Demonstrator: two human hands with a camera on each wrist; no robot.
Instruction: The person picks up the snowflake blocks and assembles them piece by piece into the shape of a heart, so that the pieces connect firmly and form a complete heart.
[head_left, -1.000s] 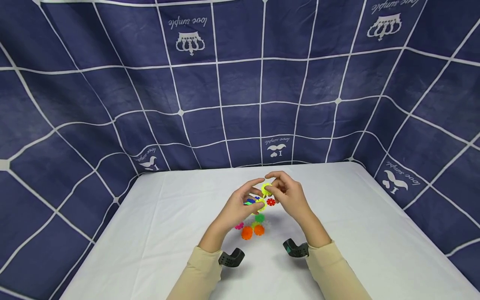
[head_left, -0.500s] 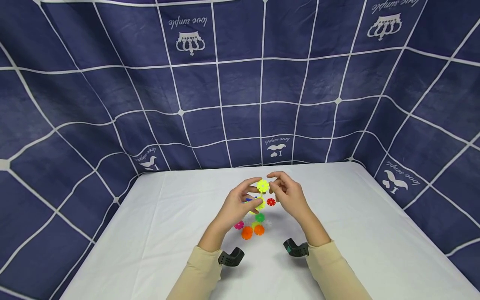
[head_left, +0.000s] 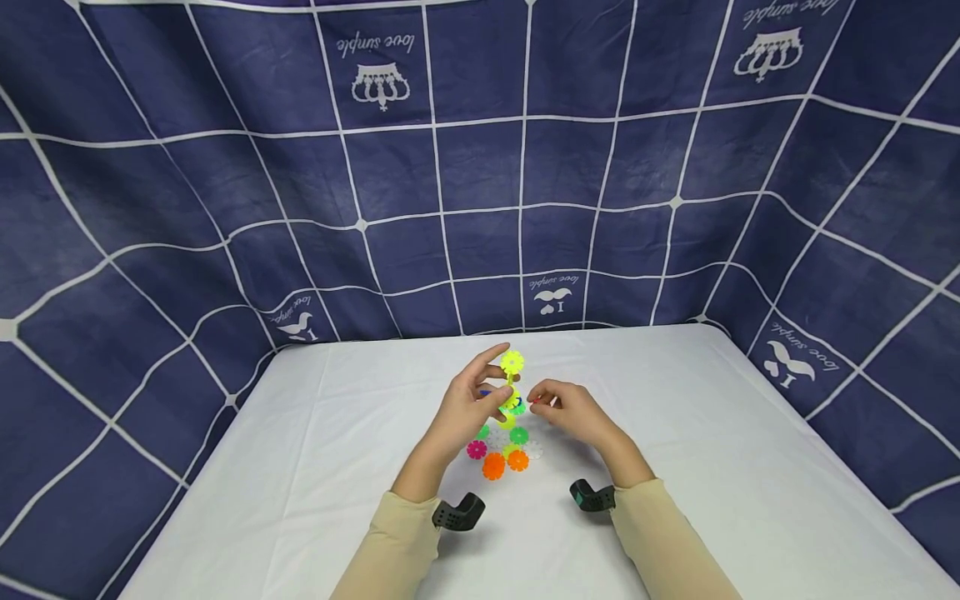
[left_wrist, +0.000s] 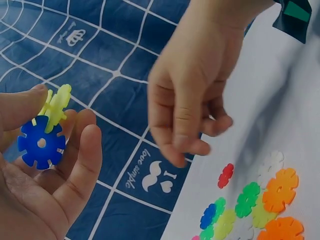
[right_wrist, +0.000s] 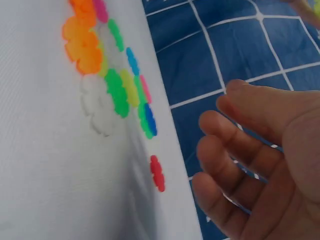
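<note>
My left hand (head_left: pixel 463 407) pinches a small joined piece of plastic snowflake discs between thumb and fingers. In the head view a yellow snowflake disc (head_left: pixel 512 362) stands at its top, with another yellow one below by the thumb. The left wrist view shows a blue snowflake disc (left_wrist: pixel 42 150) slotted into the yellow discs (left_wrist: pixel 60 107). Loosely bent and holding nothing, the fingers of my right hand (head_left: pixel 573 412) are over a red snowflake disc (right_wrist: pixel 157 172), which lies on the white cloth.
Loose snowflake discs lie in a cluster on the white table: orange (head_left: pixel 493 466), pink (head_left: pixel 477 450), green (head_left: pixel 519 435), clear (head_left: pixel 533 450) and others. A dark blue checked curtain (head_left: pixel 480 167) hangs around the table's back and sides.
My right hand has let go of the upper yellow disc and moved down to the red disc. My left hand has shifted slightly left with the joined discs.
</note>
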